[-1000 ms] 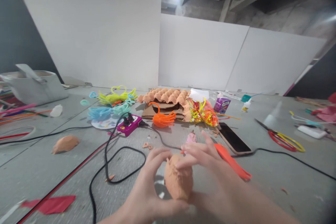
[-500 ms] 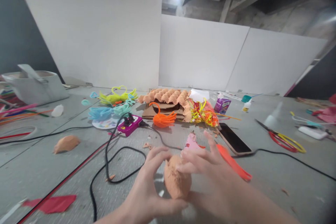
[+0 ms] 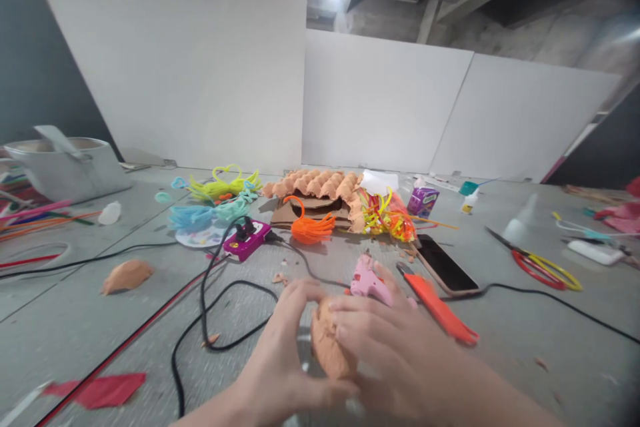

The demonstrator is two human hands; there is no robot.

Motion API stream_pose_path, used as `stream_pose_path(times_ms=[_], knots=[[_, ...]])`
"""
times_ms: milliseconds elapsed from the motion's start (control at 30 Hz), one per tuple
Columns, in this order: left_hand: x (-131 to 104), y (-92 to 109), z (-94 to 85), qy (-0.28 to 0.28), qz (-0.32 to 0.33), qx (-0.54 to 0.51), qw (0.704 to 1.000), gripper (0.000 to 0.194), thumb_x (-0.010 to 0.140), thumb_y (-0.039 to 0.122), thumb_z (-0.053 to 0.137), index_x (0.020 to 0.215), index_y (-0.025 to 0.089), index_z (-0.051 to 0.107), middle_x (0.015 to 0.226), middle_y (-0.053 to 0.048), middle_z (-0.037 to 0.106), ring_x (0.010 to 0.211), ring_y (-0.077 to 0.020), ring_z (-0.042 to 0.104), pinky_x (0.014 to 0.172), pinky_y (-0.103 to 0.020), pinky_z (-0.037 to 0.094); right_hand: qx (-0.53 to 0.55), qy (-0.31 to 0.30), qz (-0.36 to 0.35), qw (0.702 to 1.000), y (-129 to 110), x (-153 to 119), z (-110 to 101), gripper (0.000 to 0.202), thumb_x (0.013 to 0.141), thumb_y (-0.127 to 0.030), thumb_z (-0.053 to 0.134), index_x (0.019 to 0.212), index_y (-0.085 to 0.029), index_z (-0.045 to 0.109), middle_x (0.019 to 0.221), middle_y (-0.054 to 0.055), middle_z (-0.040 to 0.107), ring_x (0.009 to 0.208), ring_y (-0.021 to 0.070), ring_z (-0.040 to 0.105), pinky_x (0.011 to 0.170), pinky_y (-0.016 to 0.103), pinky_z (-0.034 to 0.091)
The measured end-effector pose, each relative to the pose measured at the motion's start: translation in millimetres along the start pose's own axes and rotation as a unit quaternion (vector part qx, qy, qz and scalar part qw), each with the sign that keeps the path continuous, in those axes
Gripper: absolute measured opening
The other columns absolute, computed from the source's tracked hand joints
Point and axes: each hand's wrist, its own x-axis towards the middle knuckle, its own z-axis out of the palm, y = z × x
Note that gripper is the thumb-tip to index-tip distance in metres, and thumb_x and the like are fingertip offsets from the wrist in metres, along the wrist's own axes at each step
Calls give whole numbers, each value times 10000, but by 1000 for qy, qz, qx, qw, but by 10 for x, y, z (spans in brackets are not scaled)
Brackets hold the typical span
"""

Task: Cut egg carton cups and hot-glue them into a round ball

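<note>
Left hand (image 3: pixel 281 355) and right hand (image 3: pixel 383 343) clasp a rough, tan, egg-shaped piece (image 3: pixel 329 341); a rounded, pale-grey pail (image 3: pixel 75 177) hides its contents.

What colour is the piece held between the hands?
Plain orange-tan. The held piece shows in the head view, partly covered.

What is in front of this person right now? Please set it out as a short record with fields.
Left hand: cupped around the left side of a rounded peach-coloured piece
Right hand: fingers over the piece's right side; thumb unclear
Just beyond the hands: pink tool, apparently a glue gun
To the right: orange-handled tool, phone, scissors
To the left: purple power strip, black cable
At the back: bumpy peach-coloured sheet, orange bundle
</note>
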Motion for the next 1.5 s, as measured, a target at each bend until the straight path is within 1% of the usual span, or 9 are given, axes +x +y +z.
stream_pose_path(times_ms=[200,367,600,733,833,933,1033,1267,1500], knots=[[12,115,-41,-37,-91,-109,989,579,538,375,817,997,227,497,1007,-30,615,989,-271,561,843,-385,444,66,61,36,995,118,-56,108,539,826,-199,614,1300,-249,362,1269,12,580,1216,139,487,1153,339,108],[99,138,-164,-42,-96,-175,979,254,837,434,512,933,219,607,988,-41,657,1013,-254,570,897,-387,407,166,136,53,975,267,-113,115,750,690,-79,640,1323,-308,308,1253,-4,581,1133,170,561,1151,447,-16],[140,119,-188,-37,-88,-193,977,177,814,369,579,876,209,624,945,-44,660,967,-241,592,877,-362,432,181,145,21,972,265,-116,89,752,676,-67,664,1316,-311,354,1229,-4,610,1156,174,551,1155,434,46],[88,41,-186,-34,-64,-146,987,212,842,384,527,987,244,590,1045,-55,638,1062,-274,564,938,-437,422,159,152,9,975,258,-92,88,727,691,-66,638,1314,-298,344,1220,8,622,1163,167,548,1126,406,223],[42,-21,-183,28,53,-17,998,439,809,338,570,1222,281,431,1269,-86,512,1224,-302,444,1008,-502,364,117,136,14,984,285,-96,91,668,723,-98,623,1304,-296,358,1223,22,620,1172,178,542,1138,448,171],[13,-27,-168,21,214,153,965,687,731,218,659,1326,230,317,1303,-123,469,1232,-293,422,1039,-478,338,84,111,12,990,296,-104,86,666,752,-108,597,1329,-281,315,1247,45,598,1200,195,516,1141,493,105],[6,-12,-128,-3,287,246,926,672,747,193,665,1327,164,326,1229,-134,541,1182,-273,467,1056,-450,318,78,62,31,995,258,-94,74,688,763,-113,596,1359,-241,277,1283,66,554,1241,198,464,1144,469,138],[-6,-32,-24,25,221,225,949,551,763,94,614,1241,230,373,1164,-91,587,1104,-251,545,992,-427,405,128,45,109,985,127,-37,66,697,743,-103,583,1347,-259,270,1243,61,487,1176,192,465,990,350,417],[-10,-42,-1,20,188,209,959,685,687,94,684,1248,258,327,1174,-97,560,1105,-289,538,977,-480,403,83,61,122,987,80,-1,53,766,687,-149,661,1340,-250,275,1214,71,510,1133,227,496,964,362,438]])
